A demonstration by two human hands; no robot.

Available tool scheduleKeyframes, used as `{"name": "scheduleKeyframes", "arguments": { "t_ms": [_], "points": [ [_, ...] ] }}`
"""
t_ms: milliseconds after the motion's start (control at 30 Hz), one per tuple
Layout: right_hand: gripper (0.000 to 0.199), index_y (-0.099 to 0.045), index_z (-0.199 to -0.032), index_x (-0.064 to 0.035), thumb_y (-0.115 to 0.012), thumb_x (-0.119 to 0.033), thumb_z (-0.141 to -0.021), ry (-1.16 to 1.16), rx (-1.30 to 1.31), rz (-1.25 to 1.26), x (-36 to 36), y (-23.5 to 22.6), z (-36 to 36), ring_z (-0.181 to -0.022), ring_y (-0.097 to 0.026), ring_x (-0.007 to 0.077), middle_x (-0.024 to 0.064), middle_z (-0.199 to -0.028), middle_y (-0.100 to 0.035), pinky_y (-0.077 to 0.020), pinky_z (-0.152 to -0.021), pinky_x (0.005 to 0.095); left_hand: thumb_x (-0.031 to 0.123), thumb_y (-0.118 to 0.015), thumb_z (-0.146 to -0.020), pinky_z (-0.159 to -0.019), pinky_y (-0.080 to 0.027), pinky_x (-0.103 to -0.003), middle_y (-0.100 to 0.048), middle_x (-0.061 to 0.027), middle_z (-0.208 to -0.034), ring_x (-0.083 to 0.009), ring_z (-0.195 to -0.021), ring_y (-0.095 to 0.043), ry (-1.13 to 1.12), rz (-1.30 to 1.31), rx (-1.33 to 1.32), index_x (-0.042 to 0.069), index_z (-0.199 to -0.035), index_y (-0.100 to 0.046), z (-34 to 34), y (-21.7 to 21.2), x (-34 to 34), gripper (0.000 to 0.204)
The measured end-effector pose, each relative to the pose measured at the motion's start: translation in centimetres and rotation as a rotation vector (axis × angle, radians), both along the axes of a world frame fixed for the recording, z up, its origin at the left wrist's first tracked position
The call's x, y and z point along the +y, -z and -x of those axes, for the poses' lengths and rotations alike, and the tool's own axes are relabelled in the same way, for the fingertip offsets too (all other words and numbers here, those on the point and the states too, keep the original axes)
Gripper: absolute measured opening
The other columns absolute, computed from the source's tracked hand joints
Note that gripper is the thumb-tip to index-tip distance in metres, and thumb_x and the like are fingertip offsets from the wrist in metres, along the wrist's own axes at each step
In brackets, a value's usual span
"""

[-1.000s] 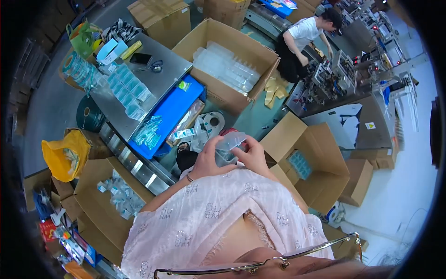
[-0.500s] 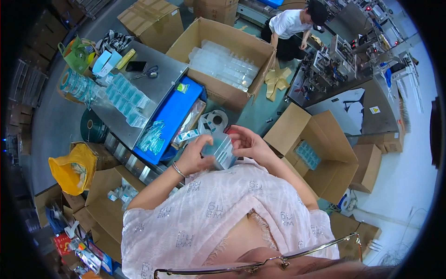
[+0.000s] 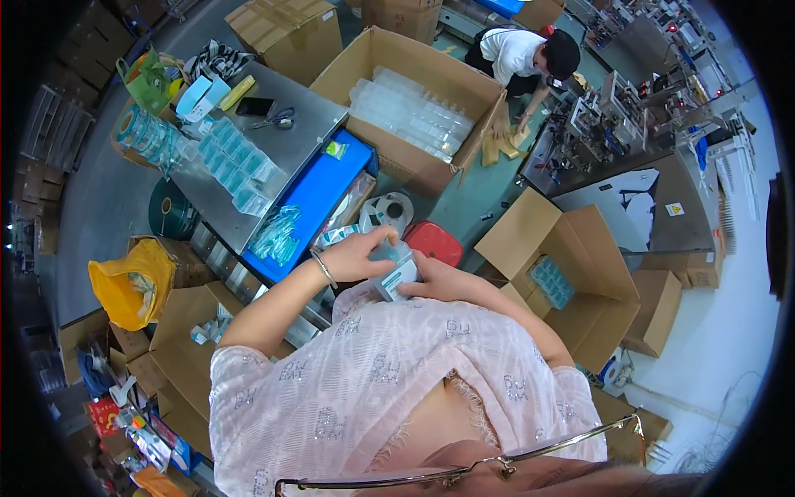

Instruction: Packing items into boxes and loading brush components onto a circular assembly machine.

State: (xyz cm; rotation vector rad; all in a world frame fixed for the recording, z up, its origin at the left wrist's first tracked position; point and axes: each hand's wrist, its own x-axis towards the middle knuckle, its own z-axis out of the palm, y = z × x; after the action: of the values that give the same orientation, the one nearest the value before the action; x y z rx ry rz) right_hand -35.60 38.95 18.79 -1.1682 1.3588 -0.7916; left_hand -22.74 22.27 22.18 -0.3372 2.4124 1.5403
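Close in front of my body, a small clear plastic box [image 3: 396,278] with a white and teal label is held tilted between my hands. My right hand [image 3: 440,278] grips its right side, thumb across the label. At the box's upper left, my left hand [image 3: 361,255] has its fingers curled over the rim and its thumb near the label. What lies inside the box is hard to make out. Just beyond my hands are a white roll of labels [image 3: 401,207] and a red stool seat [image 3: 434,243].
On the metal table [image 3: 302,124] stand rows of teal-filled clear boxes [image 3: 228,157], scissors [image 3: 281,118] and a phone. A blue tray [image 3: 319,195] holds teal packets [image 3: 277,234]. Open cartons [image 3: 592,257] flank me. A co-worker [image 3: 517,60] bends down at the far right.
Both hands have closed in on the box, and its label now faces up more. The red seat has come into fuller view. The co-worker has bent lower, reaching to the floor.
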Motion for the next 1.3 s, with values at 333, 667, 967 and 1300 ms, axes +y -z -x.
{"name": "scheduleKeyframes", "arguments": {
  "t_ms": [333, 667, 967, 1300],
  "points": [
    [0.078, -0.036, -0.120, -0.0031, -0.075, -0.017, -0.053, 0.048, 0.522, 0.286, -6.1, -1.4, 0.4, -0.102, -0.044, 0.0329, 0.0158, -0.111, -0.047, -0.0357, -0.088, 0.0364, 0.014, -0.071, -0.065, -0.074, -0.041, -0.026, -0.055, -0.0096, -0.094, -0.0121, -0.084, -0.051, -0.408, -0.200, 0.220, 0.007, -0.104, -0.034, -3.1, 4.0, -2.0, 0.054],
    [0.062, -0.041, -0.107, -0.0032, -0.071, -0.003, -0.053, -0.049, 0.531, 0.562, -32.6, 13.7, -4.0, -0.097, -0.044, 0.0358, 0.0183, -0.104, -0.042, -0.0390, -0.083, 0.0380, 0.017, -0.068, -0.070, -0.069, -0.046, -0.037, -0.052, -0.0111, -0.098, -0.0207, -0.086, -0.052, -1.832, -0.930, 0.350, 0.016, -0.129, -0.016, -13.7, 20.5, -11.5, 0.078],
    [0.074, -0.032, -0.120, -0.0030, -0.068, 0.001, -0.056, -0.003, 0.589, 0.460, -40.3, 22.2, -7.2, -0.104, -0.038, 0.0366, 0.0206, -0.113, -0.035, -0.0358, -0.088, 0.0392, 0.018, -0.059, -0.078, -0.074, -0.042, -0.046, -0.041, -0.0096, -0.120, -0.0278, -0.106, -0.044, -1.863, -1.152, 0.388, 0.033, -0.133, -0.007, -13.8, 27.8, -20.3, 0.077],
    [0.074, -0.013, -0.130, 0.0048, -0.045, 0.001, -0.063, -0.102, 0.507, 0.443, -45.5, 19.5, -6.1, -0.124, -0.020, 0.0340, 0.0215, -0.133, -0.020, -0.0168, -0.102, 0.0390, 0.039, -0.047, -0.084, -0.089, -0.033, -0.053, -0.027, -0.0086, -0.131, -0.0368, -0.118, -0.028, -1.742, -1.969, 0.670, 0.031, -0.132, -0.004, -12.8, 28.3, -19.4, 0.065]
  ]
}}
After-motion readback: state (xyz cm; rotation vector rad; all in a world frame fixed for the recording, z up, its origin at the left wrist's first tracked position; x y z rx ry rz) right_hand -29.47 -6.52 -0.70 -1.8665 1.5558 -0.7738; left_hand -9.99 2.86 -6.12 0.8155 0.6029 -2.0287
